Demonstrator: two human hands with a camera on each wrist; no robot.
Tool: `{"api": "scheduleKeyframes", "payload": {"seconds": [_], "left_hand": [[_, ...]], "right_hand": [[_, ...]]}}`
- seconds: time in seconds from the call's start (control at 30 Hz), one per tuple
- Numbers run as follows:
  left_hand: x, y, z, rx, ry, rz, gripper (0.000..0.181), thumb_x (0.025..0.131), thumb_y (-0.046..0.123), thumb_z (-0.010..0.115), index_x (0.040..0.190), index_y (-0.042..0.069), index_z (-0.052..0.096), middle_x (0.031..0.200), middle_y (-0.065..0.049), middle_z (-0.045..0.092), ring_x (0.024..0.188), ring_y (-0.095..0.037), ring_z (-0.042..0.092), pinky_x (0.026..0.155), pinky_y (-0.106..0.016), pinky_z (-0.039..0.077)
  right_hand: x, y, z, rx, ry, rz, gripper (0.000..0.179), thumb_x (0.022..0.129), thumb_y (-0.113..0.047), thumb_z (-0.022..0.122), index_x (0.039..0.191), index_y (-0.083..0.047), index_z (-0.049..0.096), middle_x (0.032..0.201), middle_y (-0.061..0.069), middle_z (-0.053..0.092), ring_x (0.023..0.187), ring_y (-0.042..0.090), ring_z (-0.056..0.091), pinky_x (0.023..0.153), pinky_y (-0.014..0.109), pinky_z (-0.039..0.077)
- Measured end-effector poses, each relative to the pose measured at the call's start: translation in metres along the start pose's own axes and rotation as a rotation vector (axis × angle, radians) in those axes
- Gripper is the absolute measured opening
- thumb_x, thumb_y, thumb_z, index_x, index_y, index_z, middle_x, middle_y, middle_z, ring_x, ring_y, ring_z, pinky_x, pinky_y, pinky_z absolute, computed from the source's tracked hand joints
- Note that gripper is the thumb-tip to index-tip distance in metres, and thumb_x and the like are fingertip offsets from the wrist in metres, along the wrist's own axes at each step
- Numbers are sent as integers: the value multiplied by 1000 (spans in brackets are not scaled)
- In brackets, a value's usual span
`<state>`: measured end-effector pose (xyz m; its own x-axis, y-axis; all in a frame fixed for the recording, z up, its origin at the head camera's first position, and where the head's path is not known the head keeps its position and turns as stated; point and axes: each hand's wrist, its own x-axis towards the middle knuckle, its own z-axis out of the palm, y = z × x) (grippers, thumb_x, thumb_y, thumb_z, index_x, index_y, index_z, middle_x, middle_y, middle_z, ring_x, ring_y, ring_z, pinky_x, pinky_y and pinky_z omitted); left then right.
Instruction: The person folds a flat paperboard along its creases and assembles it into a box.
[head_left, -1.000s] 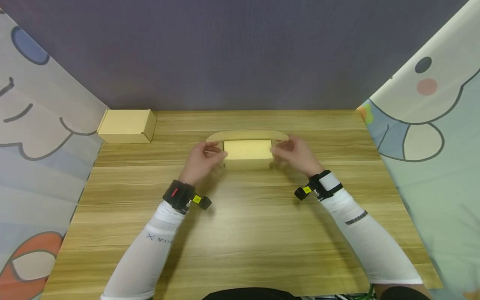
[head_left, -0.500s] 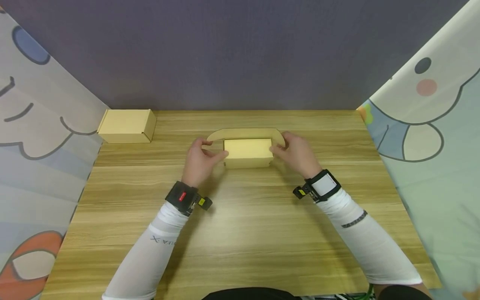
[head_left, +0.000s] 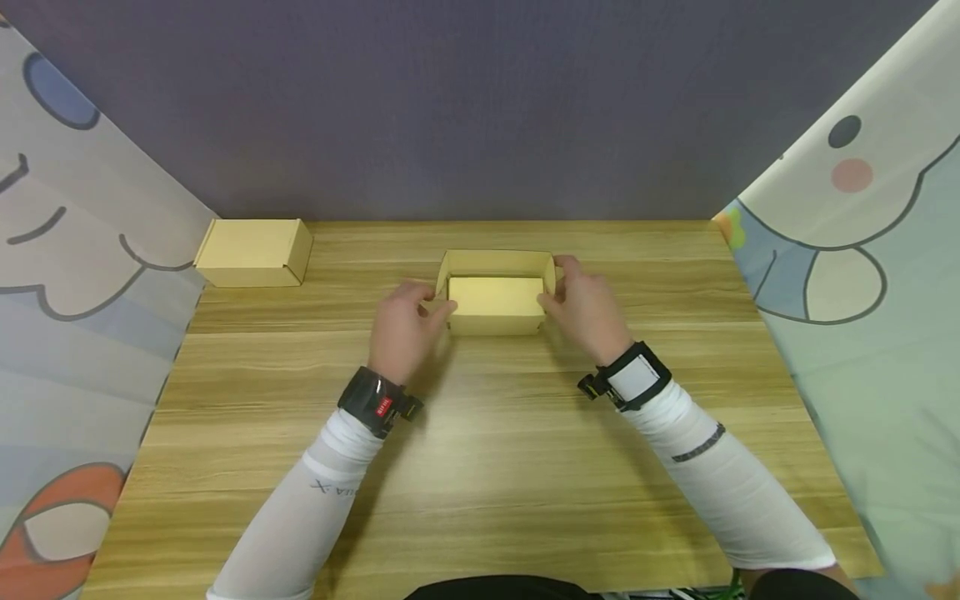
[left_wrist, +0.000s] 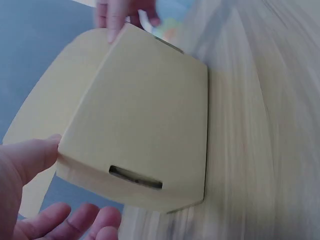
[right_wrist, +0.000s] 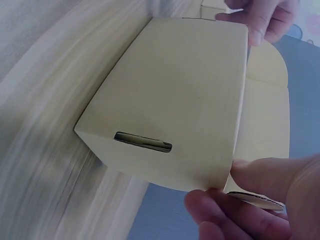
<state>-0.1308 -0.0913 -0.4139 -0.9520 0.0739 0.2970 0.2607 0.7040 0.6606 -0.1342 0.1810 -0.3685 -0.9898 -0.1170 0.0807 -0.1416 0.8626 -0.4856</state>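
Note:
A small pale-yellow cardboard box [head_left: 496, 326] stands at the middle of the table, its lid [head_left: 495, 262] raised at the back. Rounded flaps extend from the lid's ends; one flap [right_wrist: 255, 200] shows its edge at my right fingers. Slots [left_wrist: 135, 177] cut the box's lower corners. My left hand [head_left: 405, 329] is at the left side, thumb on the front top corner, other fingers curved outside below it. On the opposite side my right hand [head_left: 591, 315] pinches the corner, thumb on top and fingers beneath, beside the flap. The box's inside is hidden in both wrist views.
A closed cardboard box [head_left: 251, 250] of similar colour sits at the table's back left corner. Behind the wood-grain table [head_left: 480, 467] rises a dark grey panel [head_left: 480, 108]. Cartoon-printed sheets [head_left: 862, 192] flank both sides.
Both hands have moved inward around the lid's ends. The side flaps, spread outward before, have folded in, so the lid looks narrower and more upright. The box has stayed in place.

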Motion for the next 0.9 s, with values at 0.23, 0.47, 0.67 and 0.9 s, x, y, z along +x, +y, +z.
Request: {"api": "scheduleKeyframes", "payload": {"seconds": [0.23,0.47,0.67,0.9], "left_hand": [[-3,4,2,88,33,68,34,94,34,78,109,4,78,106,-16,79,74,-24,74,66,-39,61],[-1,5,5,7,35,65,26,92,24,80,104,0,77,102,-17,79,74,-26,75,68,-38,62],[-3,6,6,52,18,115,20,95,20,77,103,1,77,101,-17,79,78,-27,76,70,-39,63],[-1,7,5,116,8,165,29,105,27,63,96,3,76,89,-14,77,78,-28,74,68,-41,62]], "right_hand": [[-4,-3,0,-70,35,-23,61,97,-21,71,147,5,48,95,16,78,78,29,75,64,45,60],[-3,-3,2,-56,55,-27,60,95,-19,73,146,5,50,97,16,77,79,29,73,66,45,60],[-3,-5,2,-17,67,-25,61,94,-14,73,146,5,49,97,16,78,77,29,73,66,44,60],[-4,-4,4,-24,60,-53,57,100,-20,64,149,5,47,94,16,78,66,24,71,52,36,53]]}}
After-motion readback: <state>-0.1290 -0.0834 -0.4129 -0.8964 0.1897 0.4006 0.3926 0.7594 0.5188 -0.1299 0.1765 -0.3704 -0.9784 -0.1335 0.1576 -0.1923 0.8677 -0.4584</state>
